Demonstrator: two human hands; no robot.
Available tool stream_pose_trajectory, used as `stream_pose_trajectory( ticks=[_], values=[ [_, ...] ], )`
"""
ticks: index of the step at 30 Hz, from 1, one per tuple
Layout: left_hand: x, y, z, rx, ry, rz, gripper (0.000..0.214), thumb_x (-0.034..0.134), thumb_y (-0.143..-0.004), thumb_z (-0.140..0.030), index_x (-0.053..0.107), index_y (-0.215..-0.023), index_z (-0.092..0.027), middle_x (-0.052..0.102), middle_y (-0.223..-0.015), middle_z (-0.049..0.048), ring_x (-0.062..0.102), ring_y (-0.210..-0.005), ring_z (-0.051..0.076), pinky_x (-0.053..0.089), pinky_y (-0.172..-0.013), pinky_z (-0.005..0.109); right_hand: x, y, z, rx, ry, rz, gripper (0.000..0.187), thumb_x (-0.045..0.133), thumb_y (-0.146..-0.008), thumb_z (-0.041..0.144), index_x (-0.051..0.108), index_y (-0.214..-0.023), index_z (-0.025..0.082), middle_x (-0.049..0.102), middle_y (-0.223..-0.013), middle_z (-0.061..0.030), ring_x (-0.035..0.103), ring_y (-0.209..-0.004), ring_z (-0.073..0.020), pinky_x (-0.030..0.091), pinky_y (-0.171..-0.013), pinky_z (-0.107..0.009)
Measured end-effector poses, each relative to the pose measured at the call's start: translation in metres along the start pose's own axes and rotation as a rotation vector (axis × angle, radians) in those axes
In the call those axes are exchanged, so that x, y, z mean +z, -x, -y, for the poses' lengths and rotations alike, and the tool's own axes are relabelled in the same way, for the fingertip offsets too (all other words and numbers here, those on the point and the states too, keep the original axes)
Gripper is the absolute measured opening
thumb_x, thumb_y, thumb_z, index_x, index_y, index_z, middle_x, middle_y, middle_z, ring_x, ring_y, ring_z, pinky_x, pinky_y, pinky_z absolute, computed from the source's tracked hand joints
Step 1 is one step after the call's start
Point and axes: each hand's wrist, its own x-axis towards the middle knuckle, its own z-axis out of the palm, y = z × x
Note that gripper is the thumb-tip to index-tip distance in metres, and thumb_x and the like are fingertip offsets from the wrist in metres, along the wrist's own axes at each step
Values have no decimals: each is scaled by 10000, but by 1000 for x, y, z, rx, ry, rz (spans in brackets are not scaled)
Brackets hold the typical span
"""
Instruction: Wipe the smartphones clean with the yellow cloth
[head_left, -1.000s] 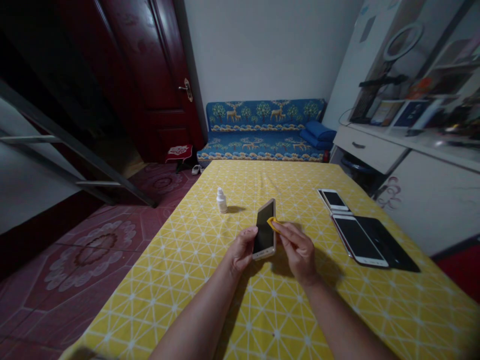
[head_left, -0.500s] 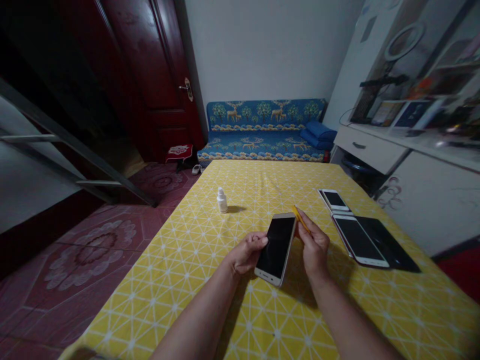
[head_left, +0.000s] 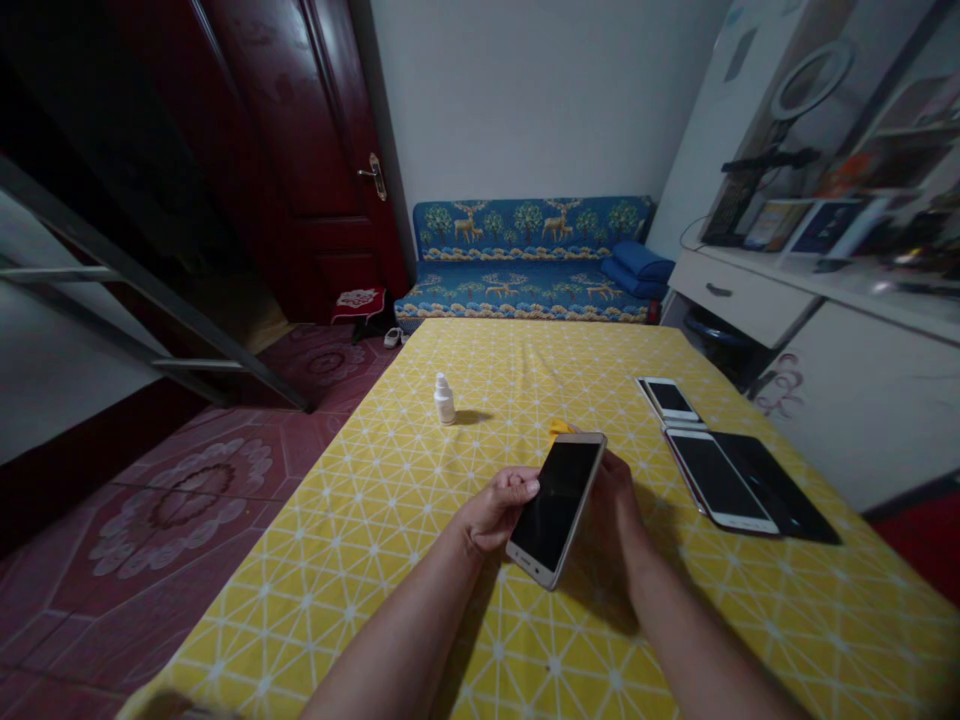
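Note:
A gold-and-white smartphone with a dark screen is tilted above the table, its screen facing me. My left hand grips its left edge, thumb on the front. Behind the phone's upper right side is my right hand, its fingers mostly hidden. A yellow cloth in that hand peeks out past the phone's top edge. Ahead and to the left, a small white spray bottle stands upright on the table.
A yellow patterned cloth covers the table. To the right lie a white phone and a larger phone in an opened dark flip case. Beyond the table is a blue sofa; a white cabinet stands at the right.
My right hand has gone from the phone's right edge to behind it, taking the yellow cloth along. The phone has shifted slightly and its top has moved right. My left hand keeps its grip.

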Motion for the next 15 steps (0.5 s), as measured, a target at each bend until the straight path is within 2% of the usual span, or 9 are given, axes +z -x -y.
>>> stream_pose_trajectory(
  ticks=[3,5,10,15],
  values=[
    [0,-1,-1,23,24,-50,348,797,-686,-313,712,-909,-61,719,-772,103,667,-625,123,514,-631,181,2,0,-1,104,-88,-7,261,757,-651,443,724,-741,200,684,-649,-3,575,-552,-155,470,-515,-269],
    [0,-2,-1,22,38,-71,358,807,-671,-302,705,-909,-56,719,-773,106,671,-628,126,513,-626,177,1,-1,-1,98,-65,-43,281,752,-663,443,745,-800,198,703,-687,-13,586,-562,-153,472,-511,-262],
    [-1,-3,0,-8,77,-77,324,807,-666,-286,685,-856,-54,707,-739,104,672,-630,137,514,-626,190,-5,-3,3,-171,20,-260,436,672,-773,408,701,-1146,183,730,-1073,-102,677,-850,-208,534,-638,-284],
    [-4,-5,0,18,95,-134,304,814,-653,-284,673,-818,-72,709,-753,87,662,-621,129,518,-617,201,-9,-2,1,-269,182,-186,339,624,-837,349,715,-1135,216,718,-1132,-96,670,-930,-208,535,-676,-292]
  ],
)
